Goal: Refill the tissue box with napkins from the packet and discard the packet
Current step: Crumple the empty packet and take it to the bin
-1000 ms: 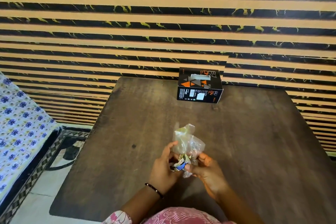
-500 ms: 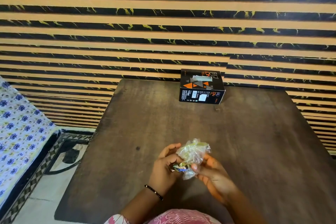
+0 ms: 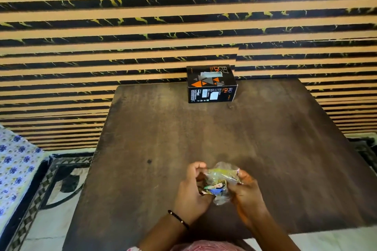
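Packet [image 3: 221,183] now balled tighter between both hands than before

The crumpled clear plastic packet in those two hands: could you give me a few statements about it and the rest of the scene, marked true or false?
1. The crumpled clear plastic packet is held by both the left hand and the right hand. True.
2. The black cardboard tissue box with orange triangles lies on its side near the hands. False: it stands at the far edge of the dark wooden table, against the striped wall.
3. A thin black bracelet circles the left wrist. True.
4. Loose napkins are scattered across the table. False: none lie there.
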### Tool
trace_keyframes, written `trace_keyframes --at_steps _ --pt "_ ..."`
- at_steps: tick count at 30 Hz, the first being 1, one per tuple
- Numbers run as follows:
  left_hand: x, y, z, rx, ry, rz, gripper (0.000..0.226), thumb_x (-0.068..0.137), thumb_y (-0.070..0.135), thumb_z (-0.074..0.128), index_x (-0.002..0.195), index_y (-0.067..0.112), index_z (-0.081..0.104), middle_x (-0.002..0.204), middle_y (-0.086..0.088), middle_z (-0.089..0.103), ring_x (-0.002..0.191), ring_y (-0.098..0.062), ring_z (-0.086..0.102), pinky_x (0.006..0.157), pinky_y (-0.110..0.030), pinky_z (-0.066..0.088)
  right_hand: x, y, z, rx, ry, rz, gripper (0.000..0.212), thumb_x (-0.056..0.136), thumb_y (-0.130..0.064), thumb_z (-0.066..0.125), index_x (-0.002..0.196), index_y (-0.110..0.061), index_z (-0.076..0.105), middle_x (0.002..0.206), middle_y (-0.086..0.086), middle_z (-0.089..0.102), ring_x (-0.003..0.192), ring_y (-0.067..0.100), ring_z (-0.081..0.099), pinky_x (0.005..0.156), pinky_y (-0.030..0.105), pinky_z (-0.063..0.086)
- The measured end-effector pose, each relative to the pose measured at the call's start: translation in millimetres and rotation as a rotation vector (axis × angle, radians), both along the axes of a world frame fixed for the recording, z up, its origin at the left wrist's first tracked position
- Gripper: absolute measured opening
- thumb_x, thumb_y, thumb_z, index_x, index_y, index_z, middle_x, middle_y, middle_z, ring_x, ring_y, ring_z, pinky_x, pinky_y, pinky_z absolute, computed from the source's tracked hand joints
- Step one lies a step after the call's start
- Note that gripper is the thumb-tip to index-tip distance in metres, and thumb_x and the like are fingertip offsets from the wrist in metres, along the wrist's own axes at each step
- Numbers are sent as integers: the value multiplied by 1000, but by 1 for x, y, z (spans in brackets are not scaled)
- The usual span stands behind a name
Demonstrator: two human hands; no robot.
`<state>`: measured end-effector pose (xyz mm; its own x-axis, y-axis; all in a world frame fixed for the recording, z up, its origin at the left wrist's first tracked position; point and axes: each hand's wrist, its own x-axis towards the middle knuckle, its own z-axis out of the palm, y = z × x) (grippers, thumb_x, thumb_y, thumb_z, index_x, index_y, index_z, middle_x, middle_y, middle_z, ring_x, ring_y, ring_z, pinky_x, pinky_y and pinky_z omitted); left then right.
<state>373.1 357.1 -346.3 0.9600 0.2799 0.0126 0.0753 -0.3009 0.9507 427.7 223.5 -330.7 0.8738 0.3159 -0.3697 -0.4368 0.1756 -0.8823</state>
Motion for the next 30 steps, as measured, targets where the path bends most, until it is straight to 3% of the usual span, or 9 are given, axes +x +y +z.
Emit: trace_keyframes --at_steps 2,4,8,11,14,18,22,25,30 --pt "3 -6 2 54 -22 -43 58 66 16 71 115 37 46 101 20 63 89 7 62 77 -9 47 -3 -7 4 -64 -56 -9 33 78 17 53 91 -8 71 82 20 74 62 27 68 52 34 58" --pt "6 -12 7 109 -55 -61 49 64 14 67 104 39 56 99 18 64 88 7 62 76 -9 47 -5 -16 10 -121 -131 -7 33 79 17 53 92 -8 71 80 15 75 64 26 69 56 34 59" --pt "15 -33 21 54 -40 -31 35 58 19 64 85 41 60 84 12 70 78 4 65 69 -9 46 -10 -41 20 -193 -257 -17 25 87 6 54 96 -9 70 91 10 75 87 23 70 77 29 57" --pt "25 -54 27 -32 10 -40 31 57 10 71 79 32 65 71 11 70 66 4 62 61 -14 46 -15 -72 28 -203 -301 11 27 85 0 60 103 -19 66 97 -5 75 96 11 68 85 21 52" --pt "33 -85 30 -97 55 -120 27 58 0 71 76 19 65 67 7 68 63 -4 58 59 -22 46 -21 -110 35 -208 -319 79 43 73 -9 74 112 -20 62 106 -2 73 101 14 67 90 29 50" --pt "35 -146 38 -163 106 -202 27 52 17 76 77 25 66 71 4 68 69 -12 58 69 -35 47 -29 -168 48 -96 -310 -116 48 77 11 64 115 -17 55 103 7 73 95 21 68 75 30 56" --pt "29 -211 57 -247 100 -257 31 52 11 76 81 10 66 79 -7 66 74 -15 57 69 -32 45 -41 -226 63 -37 -339 -200 37 79 12 61 107 -12 59 93 11 74 79 21 69 59 34 57" --pt "18 -259 72 -358 156 -323 32 57 11 72 88 12 66 84 -5 69 77 -14 62 72 -30 50 -51 -272 69 -33 -340 -283 27 80 15 57 94 -7 62 82 9 74 66 18 67 48 28 54" --pt "8 -311 82 -631 295 -509 32 65 9 68 96 13 68 88 -4 73 76 -15 69 68 -26 59 -58 -339 70 12 -256 -452 18 82 15 54 83 -2 60 78 13 69 59 23 62 44 26 49"
